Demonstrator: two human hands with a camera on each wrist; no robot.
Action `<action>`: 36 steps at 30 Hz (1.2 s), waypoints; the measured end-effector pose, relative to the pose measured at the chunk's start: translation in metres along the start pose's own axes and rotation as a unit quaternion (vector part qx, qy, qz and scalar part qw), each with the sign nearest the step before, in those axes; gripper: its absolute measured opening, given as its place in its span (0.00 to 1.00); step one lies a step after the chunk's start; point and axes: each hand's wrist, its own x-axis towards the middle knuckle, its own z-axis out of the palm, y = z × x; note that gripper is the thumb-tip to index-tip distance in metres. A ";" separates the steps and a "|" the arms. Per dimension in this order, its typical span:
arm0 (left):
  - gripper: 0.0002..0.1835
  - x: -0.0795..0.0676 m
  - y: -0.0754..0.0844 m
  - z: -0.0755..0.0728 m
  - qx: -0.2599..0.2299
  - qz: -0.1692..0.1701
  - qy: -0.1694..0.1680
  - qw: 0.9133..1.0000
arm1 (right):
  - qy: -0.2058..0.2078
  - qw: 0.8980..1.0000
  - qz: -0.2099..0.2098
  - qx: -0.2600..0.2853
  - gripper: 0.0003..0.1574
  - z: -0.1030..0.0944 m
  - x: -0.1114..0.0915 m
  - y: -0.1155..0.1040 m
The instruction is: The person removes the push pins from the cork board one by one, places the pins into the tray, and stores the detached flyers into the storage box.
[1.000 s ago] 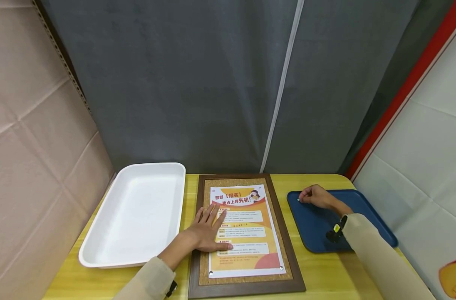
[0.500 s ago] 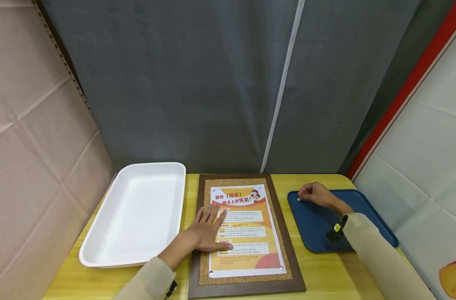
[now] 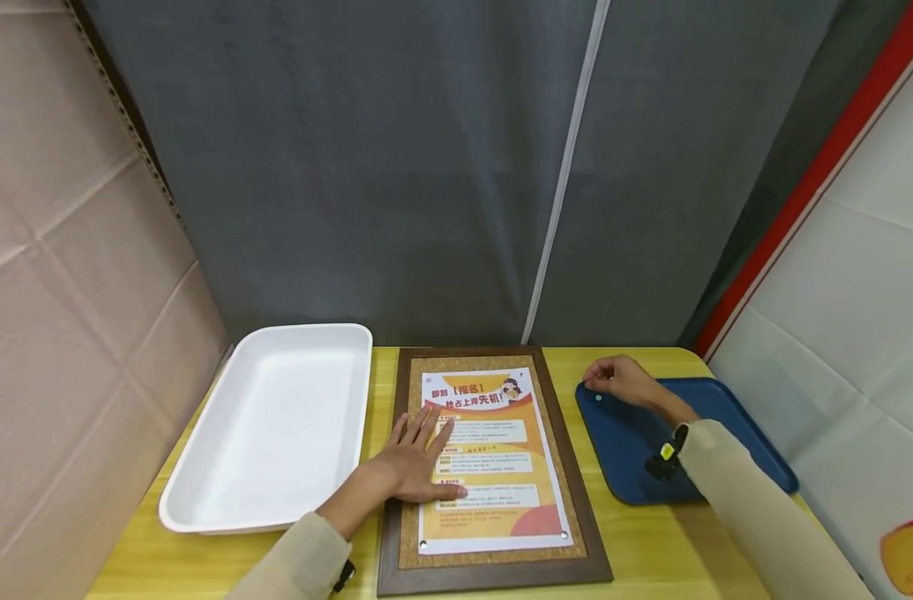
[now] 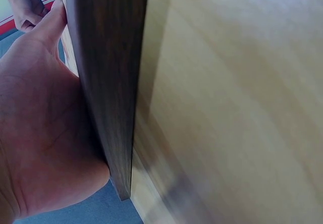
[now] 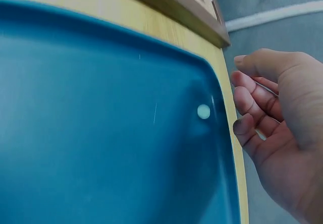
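My left hand (image 3: pixel 411 468) lies flat with spread fingers on the left part of a printed orange poster (image 3: pixel 494 521). The poster lies on a cork board (image 3: pixel 580 546) with a brown frame (image 4: pixel 108 57); round silver tacks (image 3: pixel 565 536) sit at its two lower corners. My right hand (image 3: pixel 620 379) is over the far left corner of a blue tray (image 3: pixel 629 467), fingers bent and thumb tip near the index fingertip. I cannot tell if something small is between them. A small pale round disc (image 5: pixel 203 111) lies in the tray beside the fingers.
A deep white tray (image 3: pixel 276 433) stands left of the cork board on the yellow wooden table (image 3: pixel 651 550). Dark grey curtain (image 3: pixel 351 183) hangs along the back edge. Pale cloth walls (image 3: pixel 74 292) close off both sides.
My right hand has shifted left and slightly farther back, from beside the pale disc to the tray's corner; the disc stays in the tray. My left hand has not moved.
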 end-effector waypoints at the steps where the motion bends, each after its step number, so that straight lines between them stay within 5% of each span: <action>1: 0.63 0.000 0.000 0.000 0.000 0.000 0.001 1.000 | -0.001 1.000 -0.006 -0.001 0.09 0.001 0.001 -0.002; 27: 0.64 0.003 -0.003 0.004 -0.022 0.011 0.012 1.000 | -0.023 0.997 -0.069 0.008 0.06 0.036 0.034 -0.052; 36: 0.67 0.018 -0.015 0.027 -0.023 0.014 0.019 0.999 | -0.028 0.997 -0.076 0.019 0.07 0.048 0.041 -0.063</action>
